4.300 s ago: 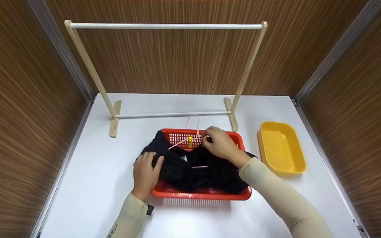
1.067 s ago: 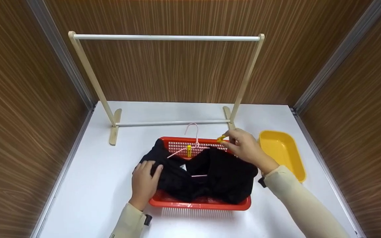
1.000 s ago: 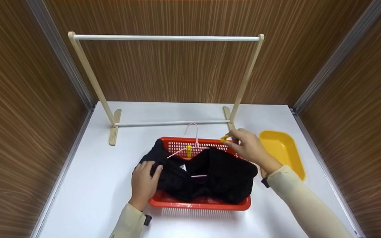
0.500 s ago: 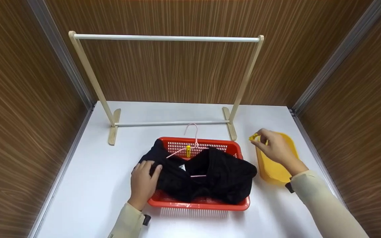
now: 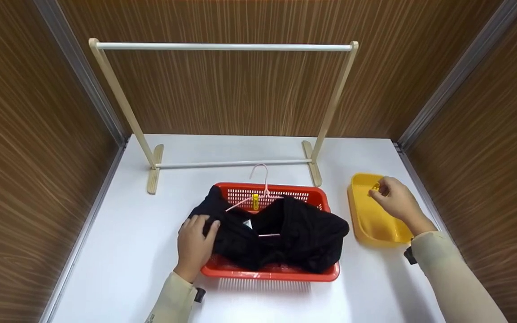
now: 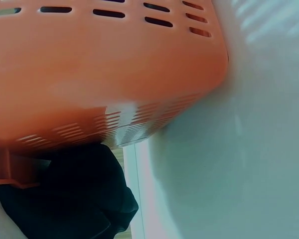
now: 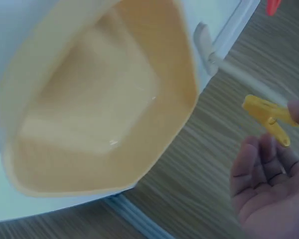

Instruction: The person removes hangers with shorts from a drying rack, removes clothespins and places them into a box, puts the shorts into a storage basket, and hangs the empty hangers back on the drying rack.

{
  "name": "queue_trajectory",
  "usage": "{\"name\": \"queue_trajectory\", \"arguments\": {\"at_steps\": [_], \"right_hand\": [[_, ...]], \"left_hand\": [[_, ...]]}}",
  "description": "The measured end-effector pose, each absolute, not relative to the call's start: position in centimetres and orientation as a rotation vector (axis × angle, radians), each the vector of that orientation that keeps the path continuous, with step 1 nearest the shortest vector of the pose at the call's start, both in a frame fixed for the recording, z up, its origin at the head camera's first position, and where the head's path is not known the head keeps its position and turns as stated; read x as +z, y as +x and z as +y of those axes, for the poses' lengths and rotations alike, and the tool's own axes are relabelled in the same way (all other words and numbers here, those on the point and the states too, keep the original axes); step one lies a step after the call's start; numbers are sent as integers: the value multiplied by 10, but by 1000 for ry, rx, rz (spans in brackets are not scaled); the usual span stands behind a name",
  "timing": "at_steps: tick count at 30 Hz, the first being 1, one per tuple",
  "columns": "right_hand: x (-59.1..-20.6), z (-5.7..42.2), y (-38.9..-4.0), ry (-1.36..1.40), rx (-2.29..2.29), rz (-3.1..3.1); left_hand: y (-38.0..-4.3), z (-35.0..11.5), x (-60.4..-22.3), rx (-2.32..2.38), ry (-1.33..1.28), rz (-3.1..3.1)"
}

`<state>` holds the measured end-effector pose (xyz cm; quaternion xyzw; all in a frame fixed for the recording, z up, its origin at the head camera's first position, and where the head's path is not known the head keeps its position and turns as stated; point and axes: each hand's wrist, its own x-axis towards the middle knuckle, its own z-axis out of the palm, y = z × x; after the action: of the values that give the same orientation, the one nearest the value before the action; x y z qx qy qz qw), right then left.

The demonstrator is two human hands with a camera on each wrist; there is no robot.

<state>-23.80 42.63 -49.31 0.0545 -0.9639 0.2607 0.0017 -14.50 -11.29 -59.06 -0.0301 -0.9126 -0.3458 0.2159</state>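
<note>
The right hand [image 5: 395, 199] has just carried a clip [image 5: 375, 187] from the hanger [image 5: 266, 186], across to the right, over the far end of the tray [image 5: 368, 217]. It pinches the clip between thumb and fingertips, its other fingers loosely bent; in the right wrist view the clip is apart from the tray. No clip now shows on the right arm of the hanger, while a second clip [image 5: 255, 202] sits on the left arm, so the unclipping looks about half done. The left hand [image 5: 194, 242] has not moved: it rests on the left side of the black cloth [image 5: 317, 233], fingers relaxed, thumb spread, pinching nothing that shows. The cloth, with the hanger in it, lies across the basket [image 5: 269, 275], its hook toward the far side.
</note>
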Motion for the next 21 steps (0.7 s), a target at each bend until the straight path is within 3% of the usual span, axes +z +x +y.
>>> {"name": "queue_trajectory", "arguments": {"at_steps": [21], "right_hand": [[-520,449,-237,200,772,-3293]], "left_hand": [[-145,-114,-593,-969,-93,-2530]]}}
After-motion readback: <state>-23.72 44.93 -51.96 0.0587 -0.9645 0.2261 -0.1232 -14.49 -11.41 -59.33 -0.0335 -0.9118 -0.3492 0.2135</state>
